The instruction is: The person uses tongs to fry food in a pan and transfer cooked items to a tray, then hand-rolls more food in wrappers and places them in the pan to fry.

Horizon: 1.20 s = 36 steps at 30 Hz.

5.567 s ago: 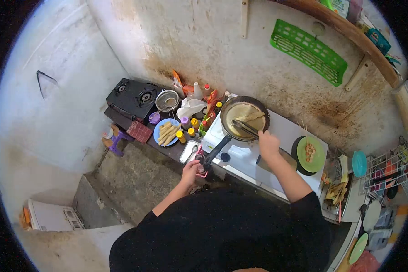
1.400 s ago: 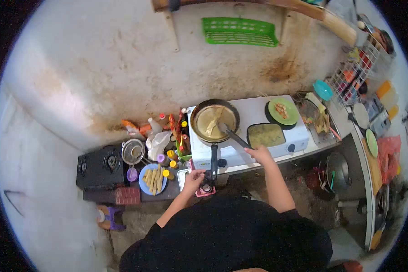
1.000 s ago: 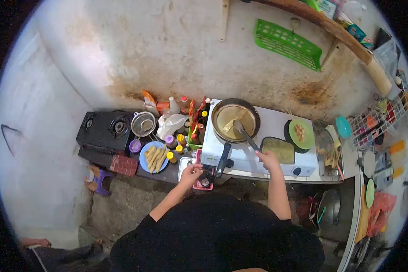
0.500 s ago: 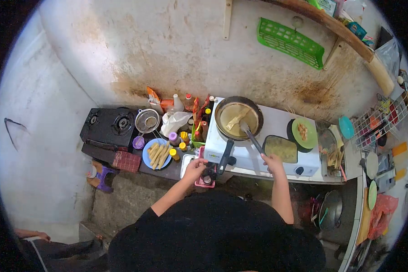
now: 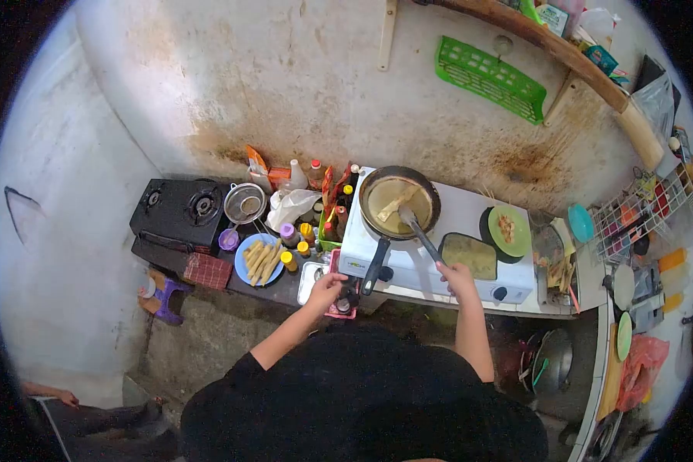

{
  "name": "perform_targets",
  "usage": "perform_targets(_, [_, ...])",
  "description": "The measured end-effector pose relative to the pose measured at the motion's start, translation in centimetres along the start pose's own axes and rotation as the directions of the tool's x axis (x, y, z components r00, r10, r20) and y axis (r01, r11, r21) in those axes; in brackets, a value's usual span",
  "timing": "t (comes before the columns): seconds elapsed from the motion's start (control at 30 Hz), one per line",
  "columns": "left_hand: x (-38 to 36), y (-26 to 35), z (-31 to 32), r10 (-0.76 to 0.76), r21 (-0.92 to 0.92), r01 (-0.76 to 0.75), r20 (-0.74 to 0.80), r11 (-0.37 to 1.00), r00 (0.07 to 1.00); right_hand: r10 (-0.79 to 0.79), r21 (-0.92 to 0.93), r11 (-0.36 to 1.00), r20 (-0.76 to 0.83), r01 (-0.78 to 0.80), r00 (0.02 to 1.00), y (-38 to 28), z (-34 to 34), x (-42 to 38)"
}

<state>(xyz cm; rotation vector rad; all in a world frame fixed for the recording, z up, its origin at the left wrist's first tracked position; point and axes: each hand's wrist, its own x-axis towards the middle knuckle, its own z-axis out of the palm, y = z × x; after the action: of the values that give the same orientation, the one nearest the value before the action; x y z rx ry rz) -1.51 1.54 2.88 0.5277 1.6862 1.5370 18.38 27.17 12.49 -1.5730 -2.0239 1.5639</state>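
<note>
Bottles (image 5: 309, 236) crowd left of pan (image 5: 400, 202).

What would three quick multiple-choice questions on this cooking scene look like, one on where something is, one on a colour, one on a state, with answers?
1. Where is the frying pan?
A. on the white stove
B. on the black stove
C. on the floor

2. What colour is the plate of rolls?
A. green
B. blue
C. red

3. What is the right hand doing?
A. resting open
B. holding a cup
C. holding a utensil whose tip reaches into the pan

Answers: 1 A, the pan sits on the white stove. 2 B, its rim shows blue. 3 C, the utensil runs from that hand into the pan.
</note>
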Motion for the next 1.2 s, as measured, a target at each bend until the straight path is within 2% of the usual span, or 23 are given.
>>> perform_targets(0.07, [0.3, 0.4, 1.1, -0.042, 0.031, 0.042, 0.002, 0.999, 0.999, -0.009, -0.001, 1.000, 0.009, 0.009, 1.000, -0.3, -0.3, 0.2])
perform_targets(0.17, [0.2, 1.2, 2.9, -0.016, -0.047, 0.019, 0.066, 0.999, 0.998, -0.025, -0.021, 0.999, 0.009, 0.025, 1.000, 0.0, -0.7, 0.8])
perform_targets(0.3, [0.0, 1.2, 4.7, -0.042, 0.006, 0.042, 0.058, 0.999, 0.997, -0.043, -0.070, 0.997, 0.028, 0.044, 0.999, 0.8, -1.0, 1.4])
perform_targets(0.67, [-1.3, -1.2, 4.4, -0.095, -0.205, 0.101, 0.037, 0.974, 0.995, -0.023, -0.063, 0.998, 0.064, 0.027, 0.998, 0.8, -0.7, 2.1])
perform_targets(1.07, [-1.8, 1.6, 3.4, -0.062, -0.095, 0.068, 0.062, 0.993, 0.996, -0.055, -0.057, 0.997, 0.010, 0.056, 0.998, 0.9, 0.4, 0.5])
perform_targets(1.2, [-0.6, -0.8, 3.2, 0.068, 0.003, -0.068, -0.003, 0.998, 0.998, -0.035, 0.015, 0.999, 0.012, 0.034, 0.999, 1.6, 0.6, -0.4])
